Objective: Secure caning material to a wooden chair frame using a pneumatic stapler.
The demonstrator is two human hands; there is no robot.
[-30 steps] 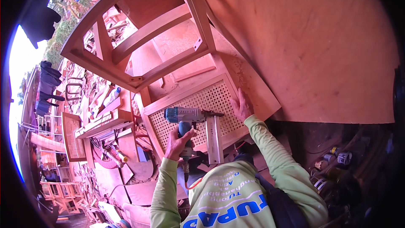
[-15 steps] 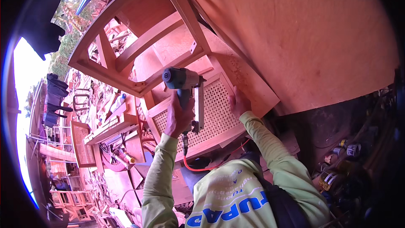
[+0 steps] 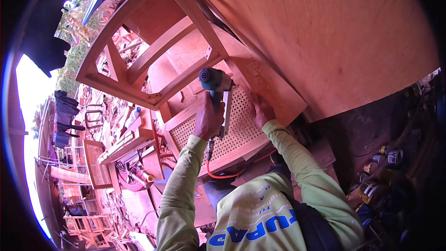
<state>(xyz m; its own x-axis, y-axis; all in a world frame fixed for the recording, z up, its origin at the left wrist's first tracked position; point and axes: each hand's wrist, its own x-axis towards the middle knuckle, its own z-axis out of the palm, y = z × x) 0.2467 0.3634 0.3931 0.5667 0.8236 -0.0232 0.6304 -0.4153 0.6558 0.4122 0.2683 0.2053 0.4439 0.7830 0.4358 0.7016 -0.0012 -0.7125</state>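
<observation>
My left hand (image 3: 207, 118) is closed round the grip of a pneumatic nail gun (image 3: 216, 80), its dark head pointing up over the chair frame. An orange-red air hose (image 3: 214, 175) trails from the gun's lower end. Under it lies a woven cane panel (image 3: 242, 117) set in a wooden chair frame (image 3: 183, 78). On the right side, my right hand (image 3: 261, 110) grips the wooden edge beside the cane, its fingers partly hidden. The nail gun's nose is near the rail above the cane; its contact point is hidden.
A large plywood sheet (image 3: 334, 42) leans at the upper right. At left are stacked wood strips (image 3: 127, 145), another cane panel (image 3: 95, 163), a bottle (image 3: 133, 117) and wood scraps. Tins (image 3: 395, 156) and dark clutter sit at the lower right.
The nail gun and my left hand have shifted right and slightly up, toward the rail near my right hand. My right hand stays on the edge.
</observation>
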